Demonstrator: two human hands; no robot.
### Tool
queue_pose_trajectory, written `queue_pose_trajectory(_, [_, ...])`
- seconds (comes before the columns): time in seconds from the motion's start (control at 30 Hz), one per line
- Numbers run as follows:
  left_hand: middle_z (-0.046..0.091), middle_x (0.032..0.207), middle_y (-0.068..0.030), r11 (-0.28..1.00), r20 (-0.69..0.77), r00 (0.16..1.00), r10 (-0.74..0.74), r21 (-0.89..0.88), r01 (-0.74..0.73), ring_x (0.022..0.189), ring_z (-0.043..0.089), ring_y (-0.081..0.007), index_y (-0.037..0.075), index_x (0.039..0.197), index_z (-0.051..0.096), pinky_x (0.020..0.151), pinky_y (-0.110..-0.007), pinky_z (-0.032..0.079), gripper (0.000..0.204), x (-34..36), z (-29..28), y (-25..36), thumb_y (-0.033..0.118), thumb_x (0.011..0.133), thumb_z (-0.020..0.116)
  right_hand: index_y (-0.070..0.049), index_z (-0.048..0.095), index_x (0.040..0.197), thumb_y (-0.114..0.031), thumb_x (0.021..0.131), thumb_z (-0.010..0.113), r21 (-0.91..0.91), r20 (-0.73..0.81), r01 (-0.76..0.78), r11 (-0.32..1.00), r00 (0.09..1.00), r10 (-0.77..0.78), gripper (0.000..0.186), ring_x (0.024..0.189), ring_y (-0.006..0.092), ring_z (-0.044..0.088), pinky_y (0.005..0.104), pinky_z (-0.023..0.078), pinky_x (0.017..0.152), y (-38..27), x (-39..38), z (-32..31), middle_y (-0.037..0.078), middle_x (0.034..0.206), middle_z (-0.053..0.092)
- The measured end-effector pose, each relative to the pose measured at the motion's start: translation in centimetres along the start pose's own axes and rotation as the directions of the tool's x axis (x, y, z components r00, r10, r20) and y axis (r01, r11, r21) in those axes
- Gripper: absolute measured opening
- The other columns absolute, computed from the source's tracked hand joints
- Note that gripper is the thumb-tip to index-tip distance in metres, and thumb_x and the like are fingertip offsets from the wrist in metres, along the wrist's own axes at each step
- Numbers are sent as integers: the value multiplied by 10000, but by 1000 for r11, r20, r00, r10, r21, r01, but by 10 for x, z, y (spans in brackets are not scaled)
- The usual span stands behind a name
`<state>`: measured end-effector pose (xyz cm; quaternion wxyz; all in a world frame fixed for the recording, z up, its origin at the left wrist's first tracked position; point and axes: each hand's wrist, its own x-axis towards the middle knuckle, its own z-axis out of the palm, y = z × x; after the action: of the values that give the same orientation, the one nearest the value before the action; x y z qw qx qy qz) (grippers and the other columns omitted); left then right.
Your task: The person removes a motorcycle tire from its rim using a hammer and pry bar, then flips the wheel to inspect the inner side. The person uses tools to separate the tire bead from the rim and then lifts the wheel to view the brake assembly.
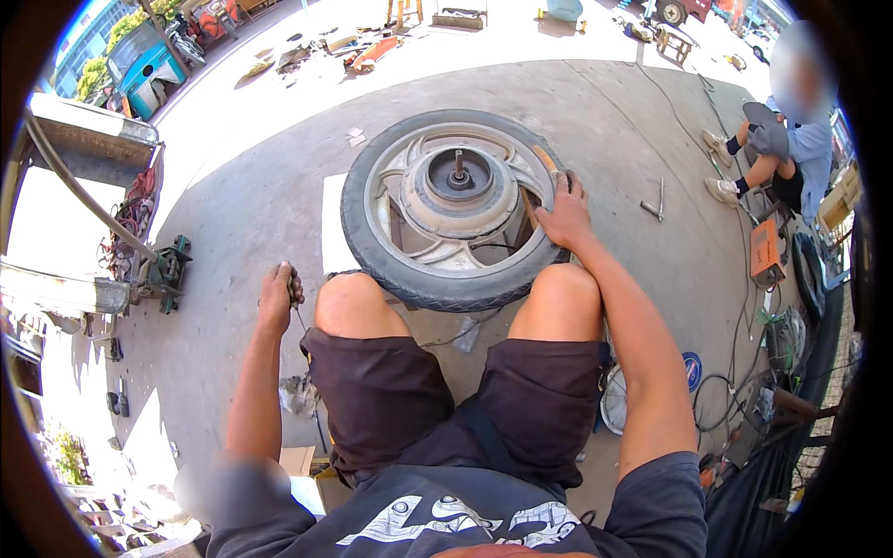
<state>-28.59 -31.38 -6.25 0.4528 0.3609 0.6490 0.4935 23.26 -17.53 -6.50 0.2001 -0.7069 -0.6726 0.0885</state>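
A spoked cast wheel with a black tyre lies flat in front of my knees. A threaded axle stands up from its round hub. My right hand grips the tyre's right side, fingers over the rubber and thumb toward the rim. Just beyond its fingertips, an orange-yellow stick-like handle lies across the tyre edge; whether the fingers touch it I cannot tell. My left hand is closed beside my left knee, apart from the wheel. Something thin and dark shows below it, but what it holds is unclear.
A T-shaped metal tool lies on the concrete at right. Beyond it sits another person near an orange box-shaped machine and loose cables. A wheeled jack stands at left. A clear plastic bag lies between my knees.
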Motion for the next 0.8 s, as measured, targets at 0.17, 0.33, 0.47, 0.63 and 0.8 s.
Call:
queue_pose_trajectory(0.17, [573,754,-56,972,-62,997,-48,226,61,650,566,-168,3,1009,566,575,-354,486,370,-14,-34,-102,348,1069,446,40,274,1520,-343,792,716,-17,2,58,998,998,-58,933,1428,475,285,494,325,1169,3,2,3,274,1584,221])
queue_pose_trajectory(0.33, [666,811,-119,977,28,986,-164,-136,166,722,605,-165,-40,1002,611,639,-392,502,366,-55,-15,-161,303,1035,490,52,252,1536,-370,807,699,15,43,81,997,996,-81,952,1453,472,250,485,303,1182,14,3,1,285,1603,180])
queue_pose_trajectory(0.47, [668,808,-123,958,135,960,-246,-117,262,723,604,-163,-42,995,613,640,-392,501,360,-94,-4,-184,298,1027,498,83,247,1532,-377,851,668,39,46,109,993,993,-111,923,1475,454,229,470,287,1192,21,0,1,296,1606,178])
queue_pose_trajectory(0.63, [670,805,-129,958,184,945,-271,-37,283,724,603,-160,-43,988,615,641,-393,501,353,-130,4,-196,291,1017,507,131,246,1508,-380,879,656,97,28,161,982,986,-164,908,1476,446,248,450,274,1201,32,-6,1,321,1588,207])
queue_pose_trajectory(0.8, [672,802,-134,963,191,944,-268,25,269,725,602,-158,-45,980,617,642,-394,501,345,-154,6,-203,285,1007,516,127,298,1487,-369,885,665,221,44,104,970,992,-117,862,1450,454,300,444,309,1183,28,-21,-15,341,1555,259])
